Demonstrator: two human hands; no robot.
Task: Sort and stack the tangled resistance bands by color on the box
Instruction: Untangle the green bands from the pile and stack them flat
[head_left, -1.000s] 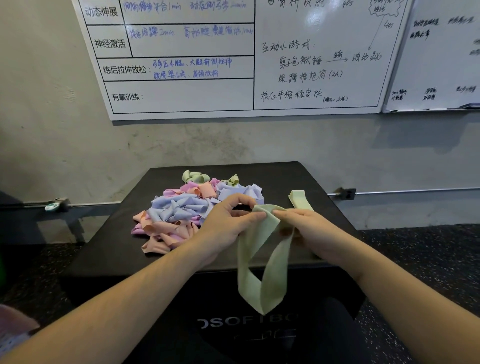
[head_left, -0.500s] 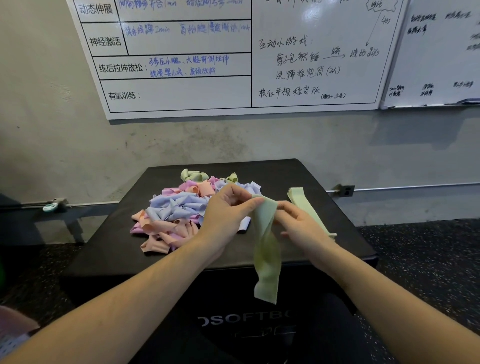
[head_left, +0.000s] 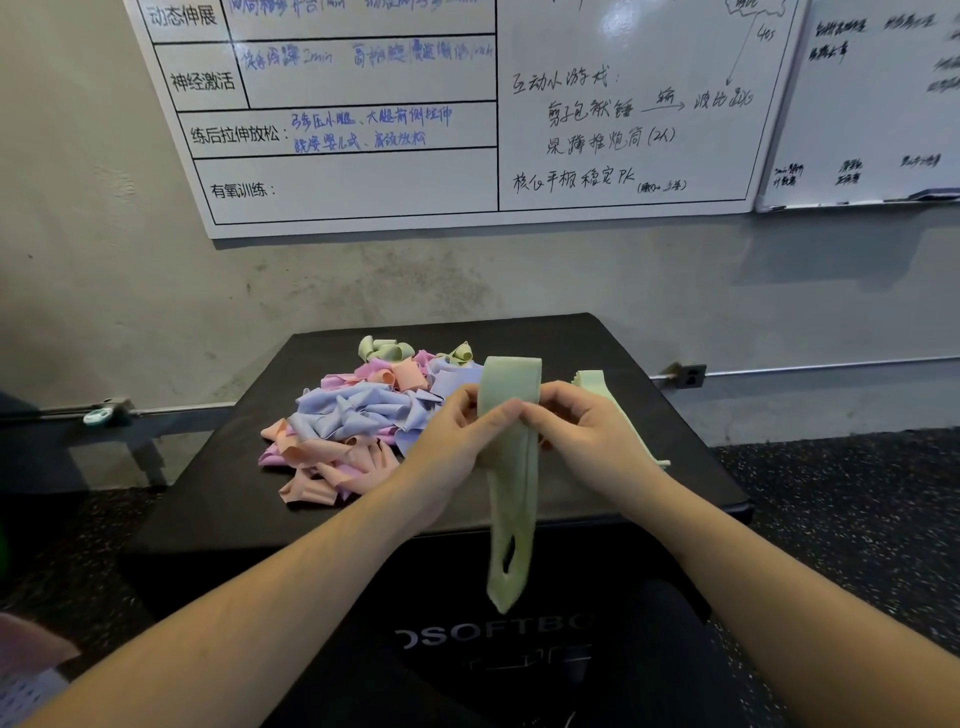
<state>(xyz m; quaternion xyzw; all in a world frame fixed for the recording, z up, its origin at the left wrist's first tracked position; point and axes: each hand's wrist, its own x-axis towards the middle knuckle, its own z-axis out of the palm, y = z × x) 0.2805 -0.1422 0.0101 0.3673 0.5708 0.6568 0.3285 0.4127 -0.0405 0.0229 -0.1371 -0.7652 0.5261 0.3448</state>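
Stood against the wall under a whiteboard (head_left: 467, 104): a black soft box (head_left: 597, 499), its top the working surface and the landmark for the rest. Heaped on the left half of that box top, a tangled pile of bands (head_left: 363, 415) in lilac, pink and peach, with a few green curls at its far edge; unsorted, so most of the task judged undone. Laid flat along the right side of the box top, a started stack of green bands (head_left: 597, 382), mostly hidden behind the right wrist; kept well apart from the tangle, probably so sorted colours stay clear of it. Held upright above the front middle of the box, one green band (head_left: 511, 467), its loop end standing up past the fingers and its long tail drooping over the box's front edge; likely hung that way to let gravity pull out twists before stacking. Left hand (head_left: 457, 431) pinched on the band's left edge, thumb over the front. Right hand (head_left: 582, 431) pinched on its right edge, thumb tip meeting the left one, seemingly to press both layers flat together.
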